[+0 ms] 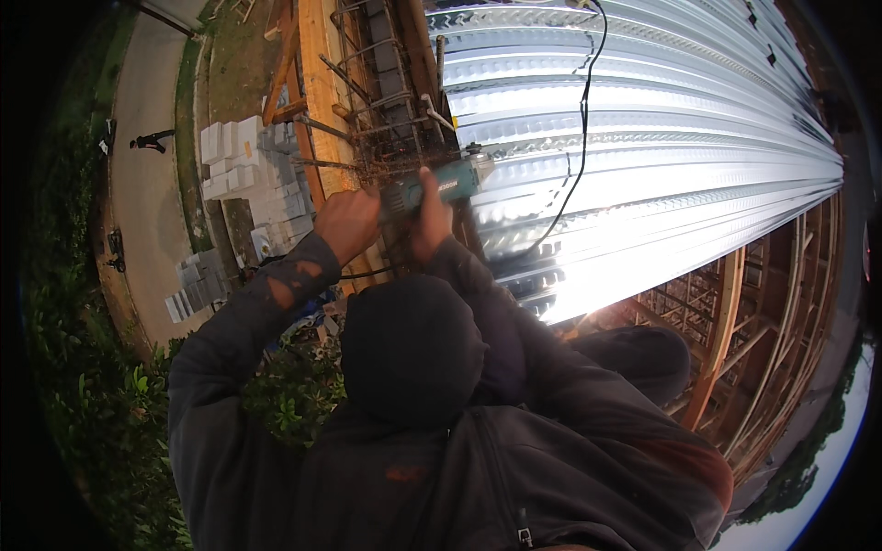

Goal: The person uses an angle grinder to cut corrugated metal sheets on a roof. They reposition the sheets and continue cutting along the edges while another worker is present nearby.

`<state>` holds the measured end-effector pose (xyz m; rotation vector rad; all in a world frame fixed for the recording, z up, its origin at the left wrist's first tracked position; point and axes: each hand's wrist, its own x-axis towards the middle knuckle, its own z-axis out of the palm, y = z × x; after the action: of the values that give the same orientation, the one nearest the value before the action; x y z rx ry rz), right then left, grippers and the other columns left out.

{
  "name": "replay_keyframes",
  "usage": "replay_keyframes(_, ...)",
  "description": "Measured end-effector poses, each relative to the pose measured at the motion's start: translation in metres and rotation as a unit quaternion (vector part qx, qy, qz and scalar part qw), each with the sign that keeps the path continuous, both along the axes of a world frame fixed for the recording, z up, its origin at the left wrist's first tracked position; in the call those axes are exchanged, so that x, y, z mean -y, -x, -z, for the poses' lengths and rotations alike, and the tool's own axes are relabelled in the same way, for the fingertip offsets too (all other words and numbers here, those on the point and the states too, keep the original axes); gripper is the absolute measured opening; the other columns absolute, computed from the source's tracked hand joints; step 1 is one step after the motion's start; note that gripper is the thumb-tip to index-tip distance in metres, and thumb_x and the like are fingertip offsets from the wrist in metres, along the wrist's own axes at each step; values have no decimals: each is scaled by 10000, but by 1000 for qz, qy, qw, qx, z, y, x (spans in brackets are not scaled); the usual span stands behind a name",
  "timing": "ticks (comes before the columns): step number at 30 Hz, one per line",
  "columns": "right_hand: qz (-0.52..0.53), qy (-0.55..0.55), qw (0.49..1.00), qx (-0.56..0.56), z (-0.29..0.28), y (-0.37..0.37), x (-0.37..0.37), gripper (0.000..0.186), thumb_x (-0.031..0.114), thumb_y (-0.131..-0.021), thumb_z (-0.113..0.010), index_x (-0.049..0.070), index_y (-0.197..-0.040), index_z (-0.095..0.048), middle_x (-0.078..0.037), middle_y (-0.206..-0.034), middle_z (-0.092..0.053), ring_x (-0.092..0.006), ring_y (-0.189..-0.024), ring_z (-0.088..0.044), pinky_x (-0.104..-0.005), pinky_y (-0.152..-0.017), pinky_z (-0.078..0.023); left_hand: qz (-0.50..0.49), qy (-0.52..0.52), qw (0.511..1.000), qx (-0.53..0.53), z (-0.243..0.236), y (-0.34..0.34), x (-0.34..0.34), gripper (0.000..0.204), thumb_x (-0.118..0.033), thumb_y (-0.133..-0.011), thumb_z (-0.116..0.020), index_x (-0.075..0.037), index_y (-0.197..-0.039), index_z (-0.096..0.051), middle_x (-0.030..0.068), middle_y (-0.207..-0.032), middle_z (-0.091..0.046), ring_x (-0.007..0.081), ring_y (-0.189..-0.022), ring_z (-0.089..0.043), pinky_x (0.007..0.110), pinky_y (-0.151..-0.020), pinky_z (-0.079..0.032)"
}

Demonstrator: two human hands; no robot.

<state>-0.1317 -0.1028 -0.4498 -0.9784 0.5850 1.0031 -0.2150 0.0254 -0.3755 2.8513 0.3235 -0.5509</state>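
Note:
Both my hands grip a teal and black angle grinder [446,184], held sideways with its metal head to the right. My left hand [348,224] is closed around the dark rear end. Closer to the head, my right hand [432,222] wraps the body, its thumb up along the side. Orange sparks [372,158] fly beside the tool, over steel rebar [344,77] in a timber-sided trough. The disc and its contact point cannot be made out. Below my hands is my bent knee [413,349] in dark cloth.
Shiny corrugated metal decking [643,119] spreads to the right, a black cable [584,110] lying across it. Timber formwork [322,92] edges a drop on the left, with pale blocks [234,156] and a road [152,220] far below. Scaffolding [735,312] stands lower right.

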Motion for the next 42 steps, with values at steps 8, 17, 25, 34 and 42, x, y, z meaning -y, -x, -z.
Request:
replay_keyframes(8, 17, -3, 1000, 0, 7, 0, -1, 577, 497, -864, -708, 21, -1161, -574, -88, -1018, -619, -211, -904, -620, -420, -797, -514, 5, 0, 1000, 6, -1, -3, 2, 450, -253, -750, -810, 29, -1033, -604, 180, -811, -678, 366, -811, -689, 457, -716, -535)
replay_keyframes(17, 32, 21, 999, 11, 3, -3, -2, 520, 503, -873, -707, 24, -1060, -629, -93, -976, -633, -205, -864, -640, -371, -732, -548, 8, -11, 1000, 9, 7, -5, 1, 416, -270, -742, -799, 14, -982, -613, 179, -802, -673, 379, -803, -679, 472, -716, -529)
replay_keyframes(25, -85, 39, 978, 185, 32, -1, 9, 571, 153, -892, -707, 129, -1399, -446, -138, -1019, -629, -243, -904, -631, -383, -790, -536, 28, -2, 995, 96, 3, -7, 6, 221, -129, -719, -724, 27, -848, -634, 221, -763, -670, 401, -739, -681, 475, -682, -553)
replay_keyframes(34, 29, -12, 999, -8, 10, -12, 7, 622, 464, -836, -747, 35, -1239, -548, -83, -1110, -586, -215, -971, -607, -418, -761, -518, 15, 13, 1000, -11, 0, -18, 7, 388, -242, -765, -772, 32, -984, -607, 221, -848, -675, 407, -834, -679, 488, -730, -537)
replay_keyframes(42, 44, -5, 999, -2, 23, -27, 12, 673, 495, -807, -757, 17, -1231, -548, -105, -1075, -605, -229, -980, -608, -427, -795, -514, 25, 7, 1000, -10, -3, -36, 16, 359, -247, -762, -774, 43, -936, -653, 232, -828, -691, 397, -839, -693, 465, -756, -550)
